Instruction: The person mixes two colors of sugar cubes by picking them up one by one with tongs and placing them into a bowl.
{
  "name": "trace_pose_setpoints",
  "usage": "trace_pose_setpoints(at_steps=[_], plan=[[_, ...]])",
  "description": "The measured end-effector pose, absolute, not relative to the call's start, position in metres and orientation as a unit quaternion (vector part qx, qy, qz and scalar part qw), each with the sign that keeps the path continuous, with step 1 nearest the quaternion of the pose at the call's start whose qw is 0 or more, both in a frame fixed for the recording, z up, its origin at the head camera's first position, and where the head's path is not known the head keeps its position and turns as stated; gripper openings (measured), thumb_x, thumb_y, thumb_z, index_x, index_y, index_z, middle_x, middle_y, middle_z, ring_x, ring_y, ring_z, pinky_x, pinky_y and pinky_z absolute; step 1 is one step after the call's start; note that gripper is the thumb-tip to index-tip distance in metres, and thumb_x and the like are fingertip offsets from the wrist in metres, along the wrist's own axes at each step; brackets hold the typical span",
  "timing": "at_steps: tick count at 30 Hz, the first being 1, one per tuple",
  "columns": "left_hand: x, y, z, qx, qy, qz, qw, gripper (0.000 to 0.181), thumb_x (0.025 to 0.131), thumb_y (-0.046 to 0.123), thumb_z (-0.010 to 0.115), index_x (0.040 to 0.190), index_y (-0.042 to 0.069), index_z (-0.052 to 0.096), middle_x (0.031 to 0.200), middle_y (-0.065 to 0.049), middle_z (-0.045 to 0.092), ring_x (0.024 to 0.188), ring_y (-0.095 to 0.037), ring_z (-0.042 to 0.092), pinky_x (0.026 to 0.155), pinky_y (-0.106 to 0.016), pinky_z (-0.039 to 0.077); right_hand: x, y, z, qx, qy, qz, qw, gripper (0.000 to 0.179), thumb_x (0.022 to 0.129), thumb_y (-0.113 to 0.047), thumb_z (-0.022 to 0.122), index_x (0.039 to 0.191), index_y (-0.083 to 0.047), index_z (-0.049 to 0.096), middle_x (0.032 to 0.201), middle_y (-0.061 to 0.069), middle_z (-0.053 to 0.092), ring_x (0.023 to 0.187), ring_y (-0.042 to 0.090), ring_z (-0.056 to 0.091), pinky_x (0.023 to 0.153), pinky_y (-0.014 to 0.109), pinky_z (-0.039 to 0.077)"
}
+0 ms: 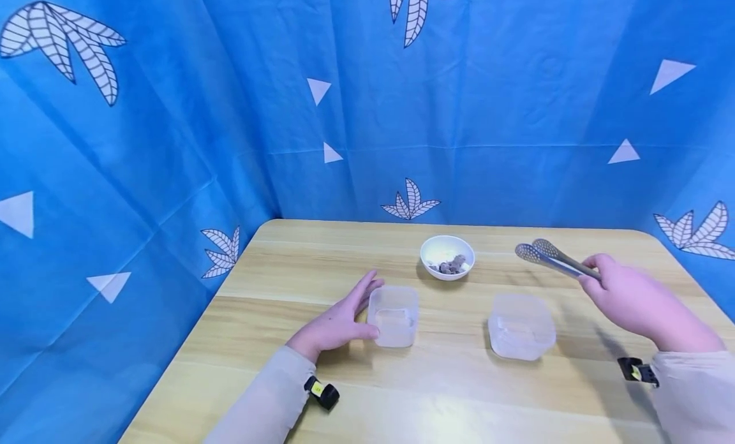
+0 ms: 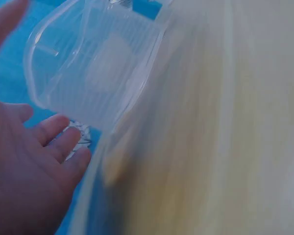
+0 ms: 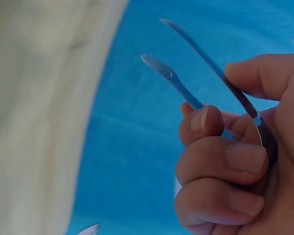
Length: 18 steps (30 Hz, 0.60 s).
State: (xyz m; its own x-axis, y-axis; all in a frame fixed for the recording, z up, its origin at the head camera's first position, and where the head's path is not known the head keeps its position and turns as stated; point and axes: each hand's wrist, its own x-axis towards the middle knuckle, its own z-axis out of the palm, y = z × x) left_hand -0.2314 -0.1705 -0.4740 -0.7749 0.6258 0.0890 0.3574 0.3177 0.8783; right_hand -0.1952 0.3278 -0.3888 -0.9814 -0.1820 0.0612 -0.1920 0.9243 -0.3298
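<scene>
My left hand lies beside a clear square plastic container, thumb near its front-left corner and fingers along its left side. In the left wrist view the fingers look loosely extended, with the container just beyond them. Whether they touch it I cannot tell. My right hand grips metal tongs above the table, their perforated ends pointing left and slightly apart. The right wrist view has fingers curled round the tongs, with nothing between the tips.
Behind the containers stands a white bowl with small greyish-brown pieces in it. A second clear container sits to the right, below the tongs. The wooden table meets a blue patterned curtain at the back and left.
</scene>
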Motion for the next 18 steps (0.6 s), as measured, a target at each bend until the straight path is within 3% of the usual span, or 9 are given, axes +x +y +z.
trace_pose_setpoints(at_steps=[4, 8, 12, 18], plan=[[-0.232, -0.18, -0.465, 0.311, 0.827, 0.463, 0.075, 0.096, 0.094, 0.054, 0.065, 0.163, 0.034, 0.001, 0.168, 0.004, 0.014, 0.148, -0.036, 0.025, 0.117, -0.057, 0.023, -0.2, 0.336, -0.408, 0.083, -0.982, 0.169, 0.005, 0.041, 0.107, -0.025, 0.042, 0.123, 0.013, 0.047, 0.083, 0.01, 0.059, 0.072, 0.027, 0.055, 0.062, 0.045, 0.045], [-0.229, -0.186, -0.457, 0.282, 0.863, 0.419, 0.018, 0.084, 0.099, 0.045, 0.06, 0.163, 0.036, 0.007, 0.168, 0.004, 0.011, 0.151, -0.035, 0.017, 0.113, -0.067, 0.021, -0.207, 0.336, -0.422, 0.08, -0.981, 0.174, 0.002, 0.044, 0.107, -0.025, 0.041, 0.124, 0.015, 0.046, 0.089, 0.015, 0.062, 0.079, 0.033, 0.06, 0.07, 0.056, 0.049], [-0.227, -0.191, -0.451, 0.257, 0.891, 0.372, -0.028, 0.076, 0.102, 0.045, 0.056, 0.163, 0.037, 0.011, 0.168, 0.001, 0.012, 0.153, -0.028, 0.011, 0.116, -0.064, 0.019, -0.212, 0.332, -0.43, 0.074, -0.98, 0.182, -0.005, 0.04, 0.106, -0.025, 0.043, 0.117, 0.012, 0.049, 0.086, 0.014, 0.061, 0.078, 0.033, 0.06, 0.072, 0.06, 0.049], [-0.231, -0.197, -0.446, 0.25, 0.901, 0.343, -0.089, 0.07, 0.104, 0.046, 0.053, 0.162, 0.021, 0.022, 0.166, -0.007, 0.021, 0.152, -0.029, 0.013, 0.118, -0.059, 0.017, -0.216, 0.328, -0.435, 0.062, -0.987, 0.145, -0.037, 0.044, 0.1, -0.033, 0.053, 0.103, 0.011, 0.051, 0.081, 0.015, 0.06, 0.073, 0.037, 0.062, 0.068, 0.062, 0.05]])
